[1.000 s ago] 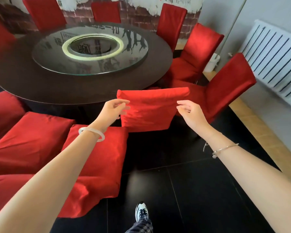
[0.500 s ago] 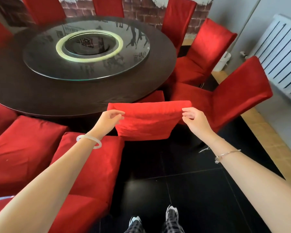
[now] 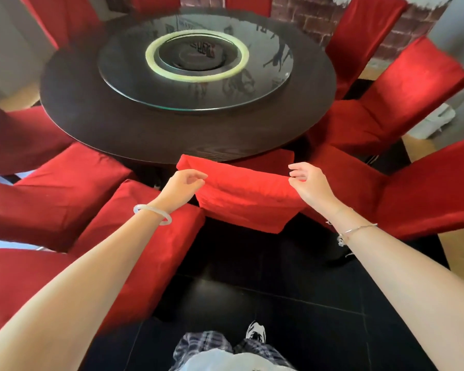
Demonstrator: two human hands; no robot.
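Observation:
A chair with a red fabric cover stands tucked against the near rim of the round dark table (image 3: 134, 140); its backrest (image 3: 248, 199) faces me. My left hand (image 3: 184, 187) pinches the cover just below the backrest's top edge, a little in from the left corner. My right hand (image 3: 310, 183) pinches the top right corner with its fingertips, fingers loosely curled. A pale bangle is on my left wrist, a thin chain on my right.
A glass turntable (image 3: 265, 89) lies on the table. More red-covered chairs ring it: two close at left (image 3: 65, 183), one close at right (image 3: 426, 194), others behind. The floor is black tile (image 3: 292, 303). My feet and checked trousers (image 3: 212, 344) show below.
I have stepped closer and the view has tilted down. The chair has gone further in toward the table rim. My left hand has shifted inward from the left corner.

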